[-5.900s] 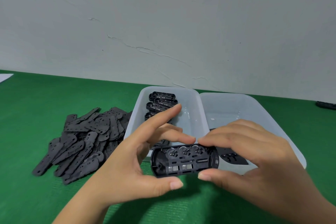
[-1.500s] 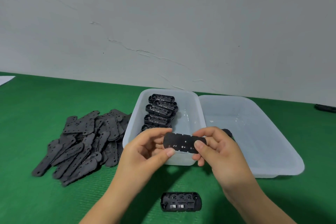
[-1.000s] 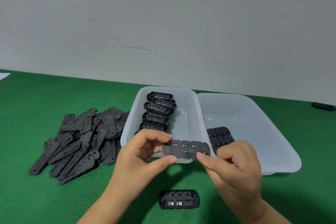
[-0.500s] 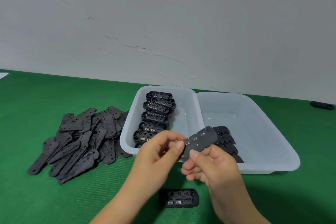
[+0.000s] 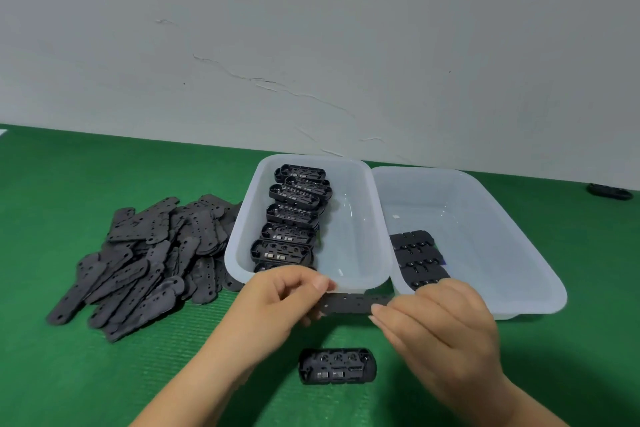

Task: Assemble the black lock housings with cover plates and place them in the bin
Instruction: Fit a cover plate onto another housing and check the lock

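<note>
A flat black cover plate (image 5: pixel 348 303) is held level in the air just in front of the bins. My left hand (image 5: pixel 273 305) pinches its left end and my right hand (image 5: pixel 440 326) pinches its right end. Below them an open black lock housing (image 5: pixel 337 366) lies on the green mat, insides facing up, touched by neither hand. The left white bin (image 5: pixel 356 218) holds a row of several open housings (image 5: pixel 294 215). The right white bin (image 5: pixel 485 236) holds a few covered assemblies (image 5: pixel 417 258) at its near left.
A big loose pile of black cover plates (image 5: pixel 145 253) lies on the green mat (image 5: pixel 69 374) left of the bins. A small dark object (image 5: pixel 609 191) sits at the far right by the grey wall.
The plate was tilted up between my hands half a second ago; now it lies level and a little lower, each hand on one end. The housing on the mat has not moved.
</note>
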